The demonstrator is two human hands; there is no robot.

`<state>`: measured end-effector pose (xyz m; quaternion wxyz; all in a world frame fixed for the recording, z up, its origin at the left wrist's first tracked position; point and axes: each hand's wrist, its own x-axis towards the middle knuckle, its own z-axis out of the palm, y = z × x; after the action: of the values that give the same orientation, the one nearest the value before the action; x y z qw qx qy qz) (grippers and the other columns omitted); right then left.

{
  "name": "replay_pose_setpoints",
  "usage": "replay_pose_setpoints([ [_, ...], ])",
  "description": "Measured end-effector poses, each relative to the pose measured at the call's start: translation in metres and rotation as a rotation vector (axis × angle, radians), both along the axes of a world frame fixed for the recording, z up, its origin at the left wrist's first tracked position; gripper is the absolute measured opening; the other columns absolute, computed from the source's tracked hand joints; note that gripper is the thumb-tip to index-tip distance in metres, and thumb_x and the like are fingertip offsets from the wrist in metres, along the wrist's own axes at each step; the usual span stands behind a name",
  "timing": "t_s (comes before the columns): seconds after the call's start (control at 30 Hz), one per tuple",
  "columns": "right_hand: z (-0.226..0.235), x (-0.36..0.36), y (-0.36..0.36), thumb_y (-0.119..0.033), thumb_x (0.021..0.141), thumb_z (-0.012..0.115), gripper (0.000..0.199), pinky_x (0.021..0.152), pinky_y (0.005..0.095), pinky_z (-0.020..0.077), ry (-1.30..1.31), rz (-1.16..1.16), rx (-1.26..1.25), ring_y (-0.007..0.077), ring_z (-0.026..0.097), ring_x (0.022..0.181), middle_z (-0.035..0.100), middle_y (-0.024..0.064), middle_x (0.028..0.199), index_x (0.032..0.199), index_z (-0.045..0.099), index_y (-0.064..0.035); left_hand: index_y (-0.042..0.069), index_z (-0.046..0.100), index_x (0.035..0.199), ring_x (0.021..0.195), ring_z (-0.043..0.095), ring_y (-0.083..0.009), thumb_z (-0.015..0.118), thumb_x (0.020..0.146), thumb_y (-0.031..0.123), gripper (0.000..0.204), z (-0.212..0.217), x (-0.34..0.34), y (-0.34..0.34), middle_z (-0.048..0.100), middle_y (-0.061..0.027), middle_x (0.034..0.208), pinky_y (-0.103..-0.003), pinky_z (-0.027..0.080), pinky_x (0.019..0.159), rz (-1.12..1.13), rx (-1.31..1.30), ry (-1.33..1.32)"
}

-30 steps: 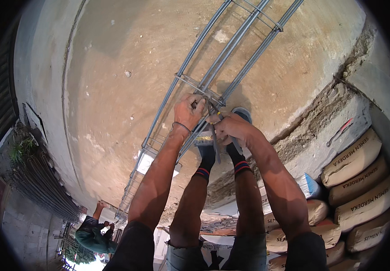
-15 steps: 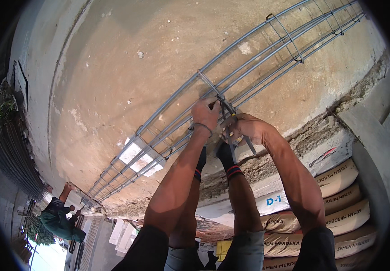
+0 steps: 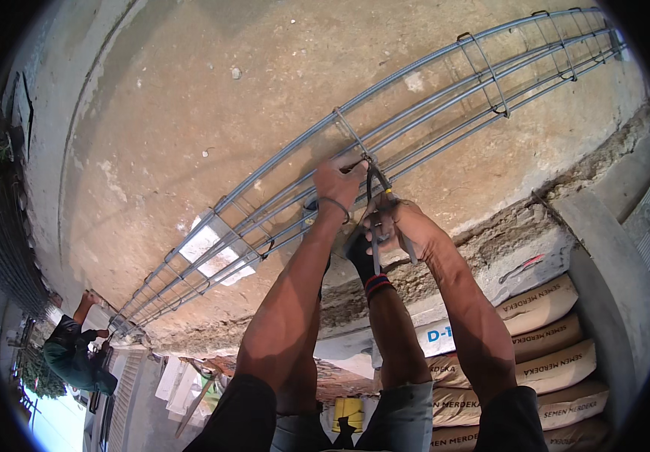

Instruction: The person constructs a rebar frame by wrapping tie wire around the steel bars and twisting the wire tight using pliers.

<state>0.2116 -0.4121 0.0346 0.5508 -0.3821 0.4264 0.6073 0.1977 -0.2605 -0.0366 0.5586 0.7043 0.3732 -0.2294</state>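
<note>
The bar cage [image 3: 352,133] lies along the floor [image 3: 189,120]. Under its left part is a sheet [image 3: 198,245]; beside its left end, another person [image 3: 76,358]. The pliers [image 3: 387,191] are at its middle, on the near side. Nearer than it, toward the right, sacks [image 3: 556,368] lie stacked.

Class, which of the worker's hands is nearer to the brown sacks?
Right. In this view the right hand, gripping the pincers, is up and left of the brown sacks; the left hand is farther left, at the rebar cage.
</note>
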Motion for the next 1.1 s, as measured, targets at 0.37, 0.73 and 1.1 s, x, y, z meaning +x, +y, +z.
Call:
replay_pose_setpoints([
  [0.37,0.012,0.029,0.032,0.004,0.069,0.042,0.047,0.094,0.0646,0.0463,0.241,-0.343,0.250,0.0426,0.063,0.098,0.058,0.0254,0.106,0.115,0.049,0.0014,-0.001,0.074,0.094,0.069,0.068,-0.0152,0.075,0.079,0.013,0.020,-0.012,0.027,0.027,0.073,-0.0126,0.082,-0.027,0.054,0.064,-0.227,-0.114,0.131],
  [0.73,0.026,0.015,0.025,0.001,0.075,0.043,0.023,0.059,0.0424,0.0513,0.024,0.137,-0.146,0.0262,0.056,0.064,0.052,0.0106,0.071,0.097,0.049,-0.0049,-0.006,0.071,0.096,0.069,0.068,-0.0148,0.072,0.081,0.010,0.021,-0.012,0.010,0.016,0.071,-0.0110,0.079,-0.025,0.056,0.062,0.038,-0.266,0.103],
  [1.1,0.026,0.042,0.026,-0.024,0.086,0.062,0.041,0.054,0.0469,0.0538,-1.201,2.283,-0.380,0.0347,0.065,0.091,0.063,0.0194,0.095,0.114,0.050,0.0030,0.008,0.062,0.092,0.072,0.063,-0.0239,0.062,0.091,0.035,0.028,0.018,0.008,-0.056,0.065,-0.0058,0.080,-0.035,0.053,0.070,1.129,-1.268,0.324],
])
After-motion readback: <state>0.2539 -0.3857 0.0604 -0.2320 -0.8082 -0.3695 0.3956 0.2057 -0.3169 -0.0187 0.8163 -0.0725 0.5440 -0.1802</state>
